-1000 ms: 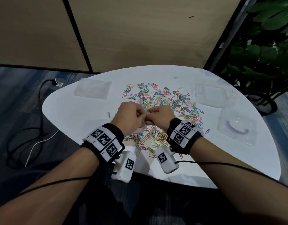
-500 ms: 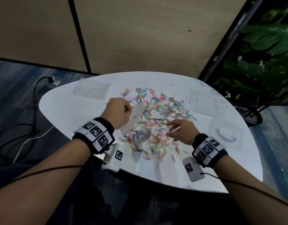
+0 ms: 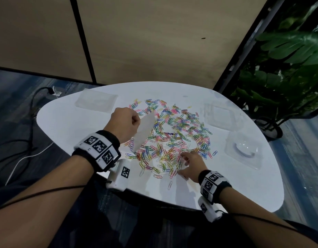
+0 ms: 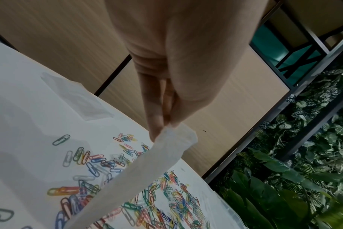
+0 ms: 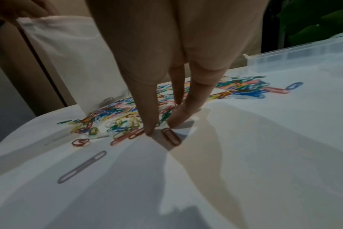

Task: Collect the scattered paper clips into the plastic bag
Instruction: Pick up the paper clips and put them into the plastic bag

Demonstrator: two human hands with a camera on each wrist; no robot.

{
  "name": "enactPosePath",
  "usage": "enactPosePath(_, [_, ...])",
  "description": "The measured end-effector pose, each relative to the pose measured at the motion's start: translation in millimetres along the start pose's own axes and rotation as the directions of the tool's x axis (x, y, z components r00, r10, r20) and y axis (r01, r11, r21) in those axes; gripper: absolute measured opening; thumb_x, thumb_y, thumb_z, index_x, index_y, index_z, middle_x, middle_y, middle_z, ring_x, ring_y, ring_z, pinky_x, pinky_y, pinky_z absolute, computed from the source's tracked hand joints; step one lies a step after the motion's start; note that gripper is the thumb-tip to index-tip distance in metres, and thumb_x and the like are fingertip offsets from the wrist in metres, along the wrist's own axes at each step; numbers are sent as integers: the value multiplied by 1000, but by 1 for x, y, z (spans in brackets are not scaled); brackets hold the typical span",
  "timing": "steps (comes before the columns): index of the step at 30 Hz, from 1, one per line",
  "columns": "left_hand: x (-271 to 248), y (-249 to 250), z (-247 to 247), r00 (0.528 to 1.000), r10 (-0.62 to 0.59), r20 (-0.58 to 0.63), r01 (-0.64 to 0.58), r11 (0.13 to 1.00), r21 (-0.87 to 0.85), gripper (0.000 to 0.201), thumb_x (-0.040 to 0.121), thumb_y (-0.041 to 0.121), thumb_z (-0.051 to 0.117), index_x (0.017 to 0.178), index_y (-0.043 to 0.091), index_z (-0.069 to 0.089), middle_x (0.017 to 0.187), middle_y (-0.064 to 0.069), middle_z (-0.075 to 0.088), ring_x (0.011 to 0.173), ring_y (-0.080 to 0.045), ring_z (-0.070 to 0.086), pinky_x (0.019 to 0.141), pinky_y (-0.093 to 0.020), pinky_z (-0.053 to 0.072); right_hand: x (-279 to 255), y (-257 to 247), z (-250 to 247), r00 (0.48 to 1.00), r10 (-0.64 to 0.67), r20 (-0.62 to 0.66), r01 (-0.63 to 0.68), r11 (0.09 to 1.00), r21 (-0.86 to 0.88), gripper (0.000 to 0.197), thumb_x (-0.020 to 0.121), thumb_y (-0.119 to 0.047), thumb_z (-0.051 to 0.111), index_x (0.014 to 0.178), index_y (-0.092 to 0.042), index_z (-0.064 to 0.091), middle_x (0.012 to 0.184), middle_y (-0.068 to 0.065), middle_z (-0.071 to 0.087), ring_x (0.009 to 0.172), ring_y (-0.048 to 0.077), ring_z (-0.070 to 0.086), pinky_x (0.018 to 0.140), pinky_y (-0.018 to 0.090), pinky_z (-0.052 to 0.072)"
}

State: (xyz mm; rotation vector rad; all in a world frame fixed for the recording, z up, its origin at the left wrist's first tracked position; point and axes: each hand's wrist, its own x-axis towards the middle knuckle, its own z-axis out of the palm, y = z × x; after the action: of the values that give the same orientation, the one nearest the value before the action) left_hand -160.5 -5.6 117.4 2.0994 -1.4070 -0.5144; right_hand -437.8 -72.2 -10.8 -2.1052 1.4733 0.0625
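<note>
Several coloured paper clips [image 3: 172, 136] lie scattered in a wide pile on the white table [image 3: 70, 127]. My left hand [image 3: 126, 122] pinches the top edge of a small clear plastic bag [image 3: 144, 131], which hangs slanted above the pile's left side; the pinch shows in the left wrist view on the bag [image 4: 147, 170]. My right hand [image 3: 190, 163] is at the pile's near edge, its straight fingertips [image 5: 150, 131] pressed onto the table among the clips. A brown clip [image 5: 170, 136] lies between thumb and fingers. The bag [image 5: 72, 58] hangs behind them.
Another flat clear bag [image 3: 96, 102] lies at the table's far left. A clear lid [image 3: 222, 116] and a clear container [image 3: 244, 151] sit on the right. A lone grey clip [image 5: 82, 166] lies near the front edge. A plant [image 3: 289, 77] stands at right, cables [image 3: 29, 122] on the floor at left.
Both hands were together on the bag. My right hand let go and dropped to the near edge of the pile, while my left hand kept the bag raised.
</note>
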Motion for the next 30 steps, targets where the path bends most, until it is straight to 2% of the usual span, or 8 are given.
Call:
enactPosePath(5, [3,-2,-6,1000,18,-14,-18,1000,-4,15,90,9,64,78,9,74,71,-3,71,65,-20,64,73,-28,54,16,-15,6,974,-227,-13,216,942,-257,55,89,-20,64,141,-28,47,149,9,35,125,30,48,109,39,42])
enactPosePath(9, [3,0,-9,999,31,-19,-31,1000,3,15,90,10,64,80,9,75,76,-5,73,71,-21,64,74,-26,50,25,-24,5,946,-323,-30,290,882,-371,28,95,-8,53,118,-13,67,115,10,62,104,28,61,89,32,49])
enactPosePath(13, [2,0,-11,999,32,-19,-32,999,-8,15,90,11,64,82,10,76,80,-6,74,71,-20,63,72,-24,48,31,-26,-2,975,-209,-78,175,933,-313,18,90,-7,58,96,-8,75,95,9,69,86,26,66,76,29,53])
enactPosePath(18, [-1,0,-13,999,45,-16,-45,999,1,16,90,11,63,82,10,77,80,-7,76,72,-22,65,74,-26,53,36,-25,-32,985,117,-130,-90,976,197,4,80,-16,79,84,-15,80,82,0,76,74,14,70,69,20,54])
enactPosePath(20, [-1,1,-12,999,52,-14,-52,999,10,17,90,12,63,82,10,77,79,-7,76,71,-21,65,77,-29,56,34,-36,-52,979,180,-93,-106,848,519,7,76,-13,81,83,-14,79,86,5,77,83,21,74,78,29,60])
enactPosePath(22, [-1,3,-10,999,52,-8,-52,999,14,18,91,13,63,83,9,79,79,-7,76,71,-22,66,79,-29,57,28,-59,-73,988,149,-41,-50,557,829,14,77,-4,79,91,-3,76,97,17,75,94,30,73,83,33,60])
enactPosePath(26, [-2,9,0,997,66,28,-66,998,0,18,90,12,64,80,8,79,78,-8,76,74,-25,70,80,-34,60,13,-111,-99,999,-48,19,-15,87,996,25,85,3,69,108,9,65,101,18,72,95,24,72,80,23,58])
enactPosePath(30, [-5,17,10,995,92,32,-92,996,-8,17,91,12,64,83,9,79,79,-7,76,72,-26,71,79,-36,60,5,-138,-82,996,-60,59,-50,149,988,18,85,4,68,103,6,67,98,18,72,89,23,71,81,26,59])
